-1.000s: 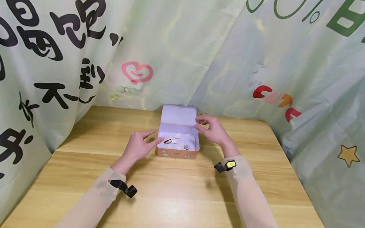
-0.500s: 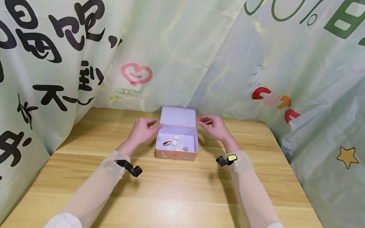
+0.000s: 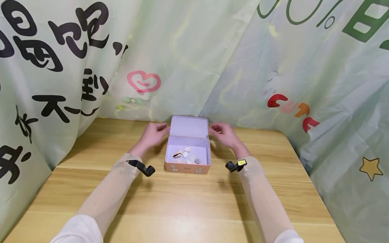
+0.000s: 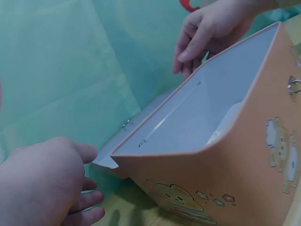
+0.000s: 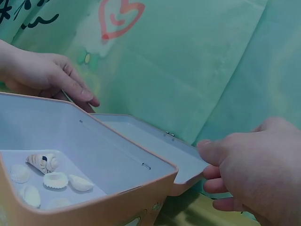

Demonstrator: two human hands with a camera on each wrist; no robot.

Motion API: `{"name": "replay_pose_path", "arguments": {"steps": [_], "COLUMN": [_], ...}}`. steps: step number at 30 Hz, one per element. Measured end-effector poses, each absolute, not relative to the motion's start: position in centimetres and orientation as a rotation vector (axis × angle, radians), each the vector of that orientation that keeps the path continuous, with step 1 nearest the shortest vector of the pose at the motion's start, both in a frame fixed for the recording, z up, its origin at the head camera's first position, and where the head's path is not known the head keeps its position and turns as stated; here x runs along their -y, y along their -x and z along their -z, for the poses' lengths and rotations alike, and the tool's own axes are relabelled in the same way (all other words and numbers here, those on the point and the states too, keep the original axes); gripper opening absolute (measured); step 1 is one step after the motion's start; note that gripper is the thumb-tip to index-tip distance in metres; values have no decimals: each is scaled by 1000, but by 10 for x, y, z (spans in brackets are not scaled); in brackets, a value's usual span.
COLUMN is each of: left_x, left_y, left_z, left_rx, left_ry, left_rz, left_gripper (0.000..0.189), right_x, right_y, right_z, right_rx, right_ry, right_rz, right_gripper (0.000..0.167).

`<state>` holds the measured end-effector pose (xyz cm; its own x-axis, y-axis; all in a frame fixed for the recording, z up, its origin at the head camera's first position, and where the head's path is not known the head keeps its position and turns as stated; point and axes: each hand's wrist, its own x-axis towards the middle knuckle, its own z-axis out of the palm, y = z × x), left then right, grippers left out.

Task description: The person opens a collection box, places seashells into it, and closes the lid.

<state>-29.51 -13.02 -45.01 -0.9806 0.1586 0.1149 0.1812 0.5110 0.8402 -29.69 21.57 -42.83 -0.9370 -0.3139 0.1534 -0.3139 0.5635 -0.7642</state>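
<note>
A small orange tin box (image 3: 179, 168) with a lavender inside stands on the table, its lid (image 3: 189, 127) tipped back. Several seashells lie in it, among them a striped spiral shell (image 5: 42, 162) and a ribbed white shell (image 5: 55, 180). At the lid's left edge is my left hand (image 3: 152, 135), thumb toward the lid and fingers loosely bent. My right hand (image 3: 225, 135) is at the opposite edge in a similar pose, its thumb tip close to the rim. Whether either thumb touches the lid I cannot tell. Neither hand grips anything.
The box sits near the back of a wooden table (image 3: 182, 209). Right behind the lid hangs a pale green printed curtain (image 3: 188, 67), which also runs along both sides. A black wrist camera (image 3: 143, 167) is strapped to the left forearm, another (image 3: 235, 165) to the right.
My left hand has moved from the box's front left corner back to the lid's left side. My right hand has shifted slightly and stays by the lid's right edge. Box and shells keep their place.
</note>
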Motion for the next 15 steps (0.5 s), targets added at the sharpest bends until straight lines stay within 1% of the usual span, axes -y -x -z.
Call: {"name": "replay_pose_path", "arguments": {"steps": [5,10,15], "left_x": [128,127,126], "left_y": [301,305,308], "left_z": [454,456,458], "left_rx": [2718,2720,2732], "left_ry": [311,324,300], "left_rz": [1537,1544,1579], "left_gripper": [49,47,50], "right_x": [-213,-212,-212], "right_y": [306,312,315], "right_z": [433,439,443], "right_rx": [-2801,-2800,-2781], "right_ry": [554,496,442], "right_rz": [1330,1302,1288], "right_gripper": [36,38,39]}}
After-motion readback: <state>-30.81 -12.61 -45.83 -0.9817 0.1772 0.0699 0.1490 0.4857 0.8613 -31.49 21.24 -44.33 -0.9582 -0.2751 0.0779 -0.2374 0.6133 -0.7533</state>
